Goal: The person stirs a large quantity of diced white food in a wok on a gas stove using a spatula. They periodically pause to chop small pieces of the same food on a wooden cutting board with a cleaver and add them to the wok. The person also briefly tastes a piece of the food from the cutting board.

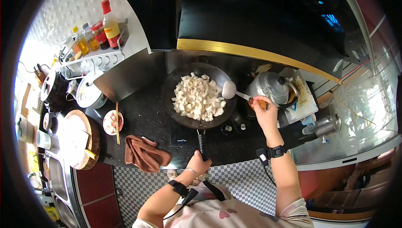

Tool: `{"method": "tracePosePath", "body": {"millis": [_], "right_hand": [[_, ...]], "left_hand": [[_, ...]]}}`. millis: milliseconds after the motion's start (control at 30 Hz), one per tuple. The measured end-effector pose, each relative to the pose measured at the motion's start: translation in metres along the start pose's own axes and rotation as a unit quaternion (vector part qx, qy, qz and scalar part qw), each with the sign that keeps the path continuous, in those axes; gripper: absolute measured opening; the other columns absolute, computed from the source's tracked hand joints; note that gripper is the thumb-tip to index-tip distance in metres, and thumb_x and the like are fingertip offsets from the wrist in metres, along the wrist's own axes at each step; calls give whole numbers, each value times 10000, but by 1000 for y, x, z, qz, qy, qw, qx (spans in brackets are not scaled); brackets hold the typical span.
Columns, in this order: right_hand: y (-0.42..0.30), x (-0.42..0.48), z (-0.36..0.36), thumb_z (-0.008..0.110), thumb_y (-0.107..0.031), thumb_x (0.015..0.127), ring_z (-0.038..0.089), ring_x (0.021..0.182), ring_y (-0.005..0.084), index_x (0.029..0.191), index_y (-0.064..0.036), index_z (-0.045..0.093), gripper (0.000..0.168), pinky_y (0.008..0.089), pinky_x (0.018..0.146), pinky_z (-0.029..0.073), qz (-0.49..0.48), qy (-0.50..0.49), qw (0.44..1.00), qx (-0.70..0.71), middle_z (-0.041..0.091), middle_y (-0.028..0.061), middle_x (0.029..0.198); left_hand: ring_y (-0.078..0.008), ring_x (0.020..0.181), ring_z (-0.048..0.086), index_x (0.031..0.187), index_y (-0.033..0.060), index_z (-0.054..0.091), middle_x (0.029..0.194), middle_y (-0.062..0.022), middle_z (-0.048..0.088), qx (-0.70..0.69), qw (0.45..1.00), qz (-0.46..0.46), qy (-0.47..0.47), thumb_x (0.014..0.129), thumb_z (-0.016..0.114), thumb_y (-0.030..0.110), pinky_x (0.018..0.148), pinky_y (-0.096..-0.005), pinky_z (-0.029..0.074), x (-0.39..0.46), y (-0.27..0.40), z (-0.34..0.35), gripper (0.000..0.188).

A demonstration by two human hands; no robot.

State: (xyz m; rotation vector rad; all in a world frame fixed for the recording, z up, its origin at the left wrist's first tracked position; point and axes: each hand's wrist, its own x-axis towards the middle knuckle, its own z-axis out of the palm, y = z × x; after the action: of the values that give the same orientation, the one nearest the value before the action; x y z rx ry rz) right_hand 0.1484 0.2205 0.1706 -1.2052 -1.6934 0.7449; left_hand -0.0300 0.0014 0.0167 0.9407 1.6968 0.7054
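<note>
A dark wok (171, 115) sits on the stove with a heap of pale, white food chunks (198, 97) in it. My left hand (200, 165) grips the end of the wok's black handle (202, 143). In my right hand (263, 108) is the wooden handle of a metal wok spatula (229, 90). Its whitish blade is over the right side of the wok, beside the chunks; whether it touches the metal I cannot tell. An aluminium kettle (267, 85) stands just beyond my right hand.
Left of the wok are a bowl (113, 122) of pale pinkish food with chopsticks (117, 123) across it, and a brown cloth (146, 154). A cleaver (78, 141) lies on a round chopping board (91, 159). The range hood (245, 17) overhangs the stove. A sink (58, 177) is at far left.
</note>
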Motion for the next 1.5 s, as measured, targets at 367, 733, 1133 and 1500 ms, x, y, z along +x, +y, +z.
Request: {"method": "tracePosePath", "body": {"millis": [367, 733, 1133, 1500], "right_hand": [[55, 14, 86, 666, -65, 877, 664, 881, 183, 1056, -46, 640, 182, 305, 789, 544, 270, -25, 897, 350, 686, 75, 953], [-2, -80, 83, 664, 17, 742, 630, 1057, 364, 943, -102, 671, 234, 368, 876, 530, -199, -244, 947, -68, 597, 182, 1251], [-44, -107, -14, 689, 5, 714, 619, 1060, 344, 940, -107, 675, 253, 390, 871, 529, -258, -260, 913, -178, 586, 167, 1270], [-55, -150, 3, 694, -67, 754, 629, 1001, 332, 983, -116, 659, 237, 388, 822, 546, -240, -344, 893, -161, 577, 161, 1235]], "left_hand": [[-237, 600, 649, 958, -67, 430, 703, -166, 633, 82, 996, 36, -16, 790, 660, 208, 530, -364, 505, -3, -20, -42, 396], [-230, 602, 649, 946, -60, 442, 701, -160, 633, 41, 998, 12, -39, 783, 673, 211, 532, -358, 508, -15, -1, -52, 391], [-229, 590, 652, 915, -44, 410, 702, -160, 637, 71, 996, 62, -10, 809, 679, 164, 501, -361, 506, 0, -27, -43, 356], [-238, 600, 660, 927, -62, 428, 706, -174, 641, 84, 994, 66, 0, 789, 683, 183, 511, -355, 517, 6, -31, -31, 380]]}}
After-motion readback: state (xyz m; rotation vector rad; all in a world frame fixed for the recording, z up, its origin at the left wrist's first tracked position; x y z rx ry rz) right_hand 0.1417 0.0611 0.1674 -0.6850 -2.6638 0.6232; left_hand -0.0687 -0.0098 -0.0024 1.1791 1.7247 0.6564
